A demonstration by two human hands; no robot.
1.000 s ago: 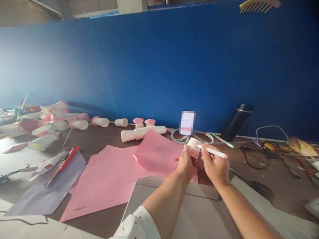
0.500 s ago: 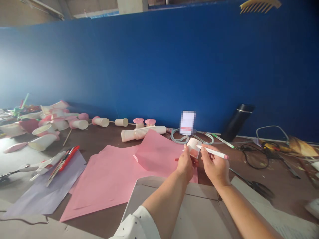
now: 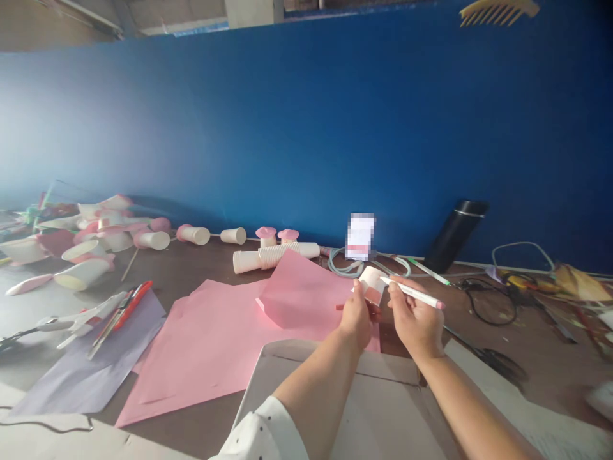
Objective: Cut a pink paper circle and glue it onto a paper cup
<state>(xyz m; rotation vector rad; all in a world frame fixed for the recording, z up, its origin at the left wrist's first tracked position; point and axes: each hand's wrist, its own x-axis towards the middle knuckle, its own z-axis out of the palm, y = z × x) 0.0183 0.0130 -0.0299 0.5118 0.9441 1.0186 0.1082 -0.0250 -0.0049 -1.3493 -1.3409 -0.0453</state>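
White paper, patched with reddish pink toward its lower edge, formed the small cup (image 3: 372, 280) right of centre in the frame, tilted between the two hands. The left hand (image 3: 358, 321) was closed around its left and lower side, thumb upward along it, the fingers mostly hidden behind. The right hand (image 3: 416, 322) pinched a white marker (image 3: 417, 295) between thumb and fingers, its remaining fingers curled under. The marker's tip pointed left at the cup's right side; whether it touched could not be told. Its pink end pointed right.

Both forearms reached up the frame from the bottom edge and converged: the left slanted rightward out of a dotted white sleeve (image 3: 268, 431), the right slanted leftward, bare. Beneath them lay a pale panel (image 3: 330, 409) at the bottom centre.

Left of the hands, pink sheets (image 3: 201, 345) spread over the dark worktop (image 3: 211, 263). Above them, at mid-frame, lay a stack of nested cups (image 3: 282, 254). At lower left, a red-handled cutter (image 3: 127, 310) rested on a greyish sheet (image 3: 86, 383). A black bottle (image 3: 453, 236) leaned against the blue partition (image 3: 287, 128) on the right.
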